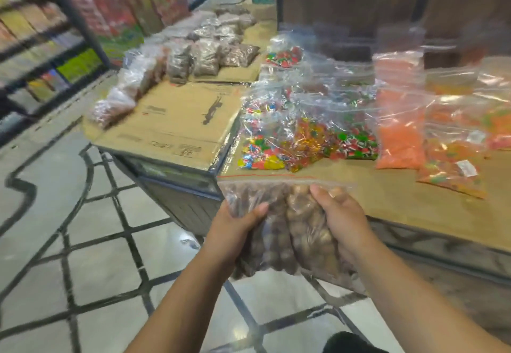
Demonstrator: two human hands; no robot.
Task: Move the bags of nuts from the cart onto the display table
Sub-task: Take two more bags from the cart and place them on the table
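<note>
Two hands (left (235,231), right (343,220)) clutch a nut bag (290,231) over open floor (96,269), beside the table edge (442,238).

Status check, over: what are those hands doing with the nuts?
Left hand and right hand both gripping bagged nuts. Held before the display table, not set down. Candy bags crowd the spot ahead.

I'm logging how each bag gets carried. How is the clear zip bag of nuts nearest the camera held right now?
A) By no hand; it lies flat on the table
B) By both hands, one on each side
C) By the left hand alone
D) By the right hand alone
B: the left hand and the right hand each grip one side of the bag of nuts, held in front of the display table.
</note>
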